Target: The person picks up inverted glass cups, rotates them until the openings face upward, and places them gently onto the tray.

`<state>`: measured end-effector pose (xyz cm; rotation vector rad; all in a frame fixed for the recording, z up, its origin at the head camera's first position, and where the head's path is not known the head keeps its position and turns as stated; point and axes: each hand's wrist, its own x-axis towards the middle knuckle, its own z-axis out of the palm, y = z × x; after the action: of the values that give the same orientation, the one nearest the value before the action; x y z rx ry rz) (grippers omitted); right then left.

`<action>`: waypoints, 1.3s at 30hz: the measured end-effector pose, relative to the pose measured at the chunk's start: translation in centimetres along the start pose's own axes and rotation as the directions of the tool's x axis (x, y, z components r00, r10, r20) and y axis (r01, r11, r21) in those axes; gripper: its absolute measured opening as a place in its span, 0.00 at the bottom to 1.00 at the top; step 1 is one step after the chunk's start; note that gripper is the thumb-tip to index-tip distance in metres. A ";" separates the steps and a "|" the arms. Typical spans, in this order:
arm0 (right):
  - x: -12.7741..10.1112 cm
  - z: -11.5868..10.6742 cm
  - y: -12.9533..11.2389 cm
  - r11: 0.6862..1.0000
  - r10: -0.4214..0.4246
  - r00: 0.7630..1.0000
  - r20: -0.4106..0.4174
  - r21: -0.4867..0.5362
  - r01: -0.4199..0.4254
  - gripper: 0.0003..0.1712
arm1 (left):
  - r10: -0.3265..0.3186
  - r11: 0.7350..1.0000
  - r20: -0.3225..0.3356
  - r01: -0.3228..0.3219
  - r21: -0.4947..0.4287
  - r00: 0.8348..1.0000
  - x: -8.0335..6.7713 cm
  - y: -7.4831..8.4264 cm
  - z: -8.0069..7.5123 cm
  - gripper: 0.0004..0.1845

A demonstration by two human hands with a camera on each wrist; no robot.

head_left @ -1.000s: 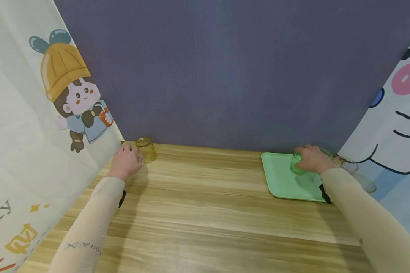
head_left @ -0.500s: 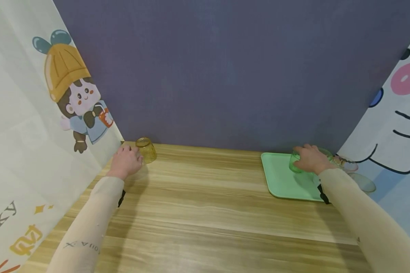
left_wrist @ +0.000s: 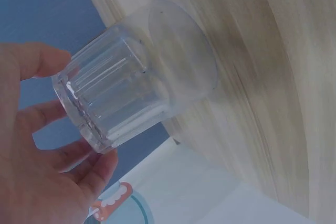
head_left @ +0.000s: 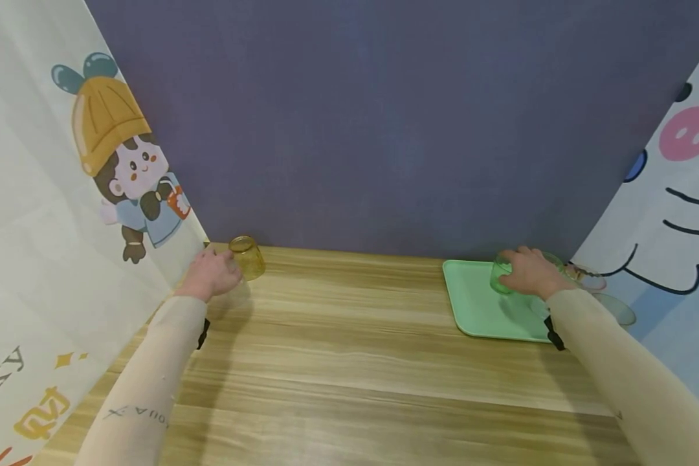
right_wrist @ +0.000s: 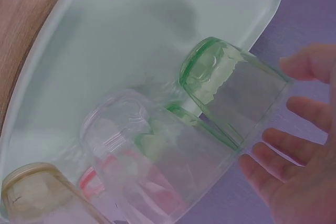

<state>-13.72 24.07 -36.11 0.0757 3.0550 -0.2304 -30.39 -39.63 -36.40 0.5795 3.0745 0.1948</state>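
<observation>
At the table's far left corner my left hand (head_left: 211,275) grips a clear glass by its thick faceted base; in the left wrist view the clear glass (left_wrist: 121,85) stands upside down on the wood. Just behind it stands an amber glass (head_left: 248,259). My right hand (head_left: 532,272) reaches over a light green tray (head_left: 472,310) at the right. There a green glass (right_wrist: 236,87) stands upright on the tray, its rim spanned by the thumb and fingers of that hand. Fingertip contact is hard to make out on the far side.
Close beside the green glass on the tray are another clear glass (right_wrist: 121,135), a pink glass (right_wrist: 94,182) and a brownish glass (right_wrist: 42,198). A purple-grey panel (head_left: 349,129) rises behind the table (head_left: 349,362), with printed curtains on both sides.
My right hand and the green glass have shifted slightly left over the tray. The left hand stays on its clear glass. The head view has turned a little.
</observation>
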 end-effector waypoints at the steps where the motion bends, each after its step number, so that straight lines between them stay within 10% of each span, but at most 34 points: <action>1: -0.1 0.0 0.0 1.000 -0.003 1.000 -0.002 0.000 0.003 0.38 | -0.003 1.000 0.007 0.003 -0.007 1.000 0.0 0.0 -0.1 0.33; 39: -2.9 -0.1 -4.2 0.986 -0.141 0.987 -0.081 0.080 0.147 0.32 | 0.049 0.998 0.027 -0.048 -0.032 0.998 -1.0 2.1 -0.8 0.28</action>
<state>-11.05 19.83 -35.18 -0.1357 3.1273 -0.3761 -28.76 -38.13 -35.36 0.6506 3.0265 0.2322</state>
